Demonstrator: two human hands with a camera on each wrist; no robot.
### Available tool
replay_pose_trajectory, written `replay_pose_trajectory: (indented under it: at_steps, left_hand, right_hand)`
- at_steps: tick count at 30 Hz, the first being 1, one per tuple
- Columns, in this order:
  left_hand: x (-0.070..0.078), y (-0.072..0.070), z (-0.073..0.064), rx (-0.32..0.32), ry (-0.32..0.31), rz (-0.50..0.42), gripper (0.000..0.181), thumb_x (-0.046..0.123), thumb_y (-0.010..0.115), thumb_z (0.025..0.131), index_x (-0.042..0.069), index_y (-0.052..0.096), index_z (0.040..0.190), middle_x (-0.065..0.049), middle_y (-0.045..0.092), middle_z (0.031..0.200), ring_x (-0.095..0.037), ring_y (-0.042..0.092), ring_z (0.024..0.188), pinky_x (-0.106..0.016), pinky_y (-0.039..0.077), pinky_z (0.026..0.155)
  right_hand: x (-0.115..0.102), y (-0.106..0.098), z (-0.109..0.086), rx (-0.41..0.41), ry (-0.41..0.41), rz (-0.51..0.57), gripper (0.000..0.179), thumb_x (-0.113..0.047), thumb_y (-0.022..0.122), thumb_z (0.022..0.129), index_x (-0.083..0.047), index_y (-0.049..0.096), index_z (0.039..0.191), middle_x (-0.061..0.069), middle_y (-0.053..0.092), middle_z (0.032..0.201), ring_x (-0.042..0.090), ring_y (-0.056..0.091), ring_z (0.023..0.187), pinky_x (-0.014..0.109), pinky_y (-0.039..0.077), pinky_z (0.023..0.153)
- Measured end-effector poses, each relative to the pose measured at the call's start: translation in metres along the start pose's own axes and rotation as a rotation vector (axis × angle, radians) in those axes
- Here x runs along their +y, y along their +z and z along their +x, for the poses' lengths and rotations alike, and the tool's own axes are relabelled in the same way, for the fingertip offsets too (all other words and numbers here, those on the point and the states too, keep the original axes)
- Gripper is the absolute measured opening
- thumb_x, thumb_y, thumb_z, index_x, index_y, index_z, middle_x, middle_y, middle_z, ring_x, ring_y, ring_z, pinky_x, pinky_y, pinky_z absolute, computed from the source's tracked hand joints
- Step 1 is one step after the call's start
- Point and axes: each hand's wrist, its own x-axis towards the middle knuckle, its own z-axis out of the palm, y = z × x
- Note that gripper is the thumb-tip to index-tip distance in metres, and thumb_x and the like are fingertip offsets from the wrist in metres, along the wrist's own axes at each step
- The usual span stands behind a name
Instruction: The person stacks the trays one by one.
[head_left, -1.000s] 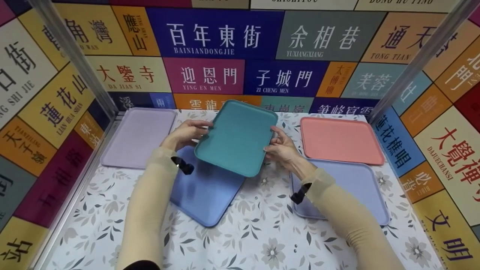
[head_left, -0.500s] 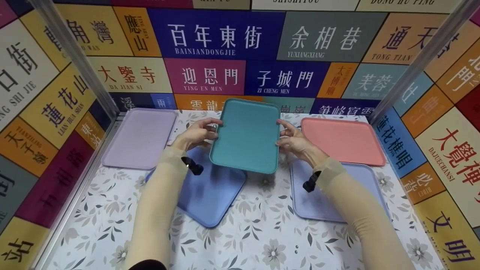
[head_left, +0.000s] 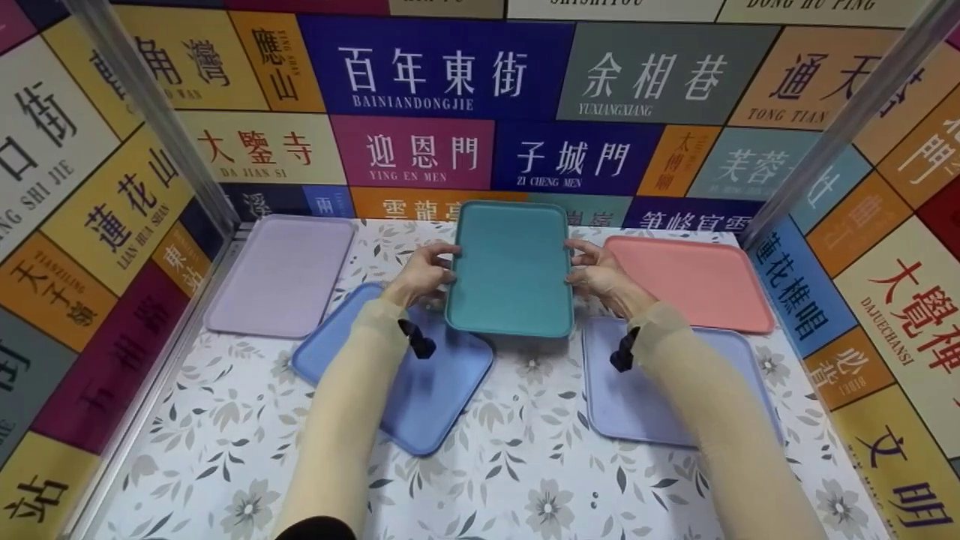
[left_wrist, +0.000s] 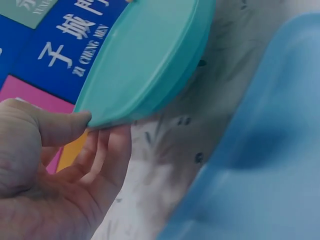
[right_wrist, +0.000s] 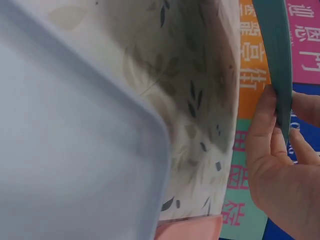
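Note:
A teal tray (head_left: 511,268) is held up over the back middle of the table, its long sides running front to back. My left hand (head_left: 426,276) pinches its left edge; in the left wrist view the thumb lies on top and the fingers beneath. On the opposite edge my right hand (head_left: 604,276) pinches the rim, with the tray edge-on between thumb and fingers in the right wrist view (right_wrist: 282,165). Below and left of it lies a blue tray (head_left: 427,390), turned at an angle, partly covered by my left forearm.
A lilac tray (head_left: 285,274) lies at the back left. At the back right is a pink tray (head_left: 697,285), with a periwinkle tray (head_left: 720,382) in front of it, partly under my right forearm. Panels with printed signs stand behind and on both sides of the flowered tablecloth (head_left: 525,450).
Both hands have carried the teal tray to the right. It has turned from a slant to nearly straight, and more of the blue tray now shows.

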Motion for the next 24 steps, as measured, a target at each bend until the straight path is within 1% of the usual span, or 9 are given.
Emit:
replay_pose_trajectory:
  at_steps: [4, 8, 11, 15, 16, 19, 21, 23, 24]
  left_hand:
    - [-0.008, 0.017, 0.009, 0.048, -0.005, 0.012, 0.067, -0.013, 0.06, 0.097, 0.013, 0.063, 0.159, -0.015, 0.068, 0.121, -0.021, 0.068, 0.095, -0.049, 0.064, 0.088]
    - [-0.013, 0.028, 0.016, 0.086, -0.009, 0.076, 0.065, -0.012, 0.059, 0.095, 0.01, 0.065, 0.156, -0.012, 0.069, 0.112, -0.021, 0.066, 0.093, -0.041, 0.063, 0.085]
    - [-0.017, 0.033, 0.021, 0.114, -0.003, 0.161, 0.064, -0.011, 0.058, 0.093, 0.008, 0.068, 0.153, -0.014, 0.072, 0.11, -0.02, 0.066, 0.092, -0.033, 0.058, 0.081]
    - [-0.022, 0.035, 0.028, 0.133, -0.015, 0.25, 0.063, -0.01, 0.058, 0.09, 0.007, 0.07, 0.15, -0.016, 0.075, 0.113, -0.019, 0.066, 0.094, -0.031, 0.056, 0.081]
    - [-0.026, 0.034, 0.033, 0.139, -0.017, 0.269, 0.063, -0.009, 0.058, 0.088, 0.007, 0.072, 0.148, -0.015, 0.075, 0.111, -0.019, 0.066, 0.092, -0.031, 0.057, 0.079]
    - [-0.035, 0.034, 0.045, 0.149, -0.028, 0.313, 0.062, -0.008, 0.059, 0.087, 0.008, 0.073, 0.145, -0.016, 0.077, 0.113, -0.022, 0.068, 0.096, -0.035, 0.061, 0.083]
    - [-0.046, 0.033, 0.06, 0.169, -0.019, 0.353, 0.06, -0.006, 0.06, 0.085, 0.01, 0.077, 0.14, -0.014, 0.077, 0.112, -0.022, 0.069, 0.097, -0.036, 0.063, 0.084]
    - [-0.055, 0.033, 0.072, 0.181, -0.023, 0.388, 0.056, -0.005, 0.062, 0.086, 0.012, 0.079, 0.137, -0.011, 0.078, 0.114, -0.021, 0.069, 0.101, -0.036, 0.063, 0.087]
    - [-0.06, 0.034, 0.078, 0.186, -0.029, 0.401, 0.054, -0.004, 0.064, 0.087, 0.013, 0.081, 0.134, -0.01, 0.076, 0.113, -0.021, 0.068, 0.101, -0.035, 0.062, 0.087]
  right_hand:
    - [0.011, -0.003, 0.007, 0.047, 0.019, -0.056, 0.079, 0.012, 0.062, 0.098, -0.017, 0.05, 0.17, 0.01, 0.054, 0.133, 0.014, 0.064, 0.098, 0.027, 0.065, 0.082]
    - [0.021, -0.003, 0.012, 0.088, 0.033, -0.115, 0.074, 0.012, 0.062, 0.097, -0.013, 0.056, 0.166, 0.009, 0.054, 0.131, 0.013, 0.06, 0.093, 0.025, 0.062, 0.077]
    - [0.027, -0.001, 0.016, 0.118, 0.049, -0.133, 0.072, 0.013, 0.063, 0.095, -0.011, 0.06, 0.163, 0.006, 0.056, 0.127, 0.014, 0.057, 0.096, 0.024, 0.056, 0.072]
    - [0.032, 0.003, 0.021, 0.147, 0.065, -0.182, 0.068, 0.013, 0.063, 0.095, -0.01, 0.063, 0.16, 0.009, 0.057, 0.133, 0.017, 0.054, 0.108, 0.022, 0.055, 0.078]
    - [0.032, 0.004, 0.023, 0.153, 0.065, -0.194, 0.067, 0.012, 0.063, 0.096, -0.01, 0.063, 0.159, 0.01, 0.058, 0.133, 0.016, 0.054, 0.108, 0.022, 0.055, 0.079]
    - [0.035, 0.005, 0.026, 0.175, 0.061, -0.206, 0.063, 0.012, 0.061, 0.095, -0.008, 0.067, 0.155, 0.01, 0.059, 0.13, 0.015, 0.054, 0.095, 0.021, 0.053, 0.072]
    - [0.036, 0.005, 0.028, 0.192, 0.056, -0.206, 0.061, 0.013, 0.061, 0.094, -0.007, 0.07, 0.152, 0.01, 0.061, 0.127, 0.013, 0.054, 0.089, 0.021, 0.051, 0.066]
    - [0.037, 0.006, 0.029, 0.21, 0.058, -0.201, 0.06, 0.013, 0.06, 0.093, -0.006, 0.072, 0.149, 0.011, 0.063, 0.126, 0.014, 0.055, 0.086, 0.021, 0.049, 0.062]
    - [0.038, 0.006, 0.03, 0.219, 0.06, -0.203, 0.06, 0.014, 0.06, 0.092, -0.006, 0.073, 0.148, 0.011, 0.065, 0.127, 0.014, 0.056, 0.089, 0.02, 0.049, 0.062]
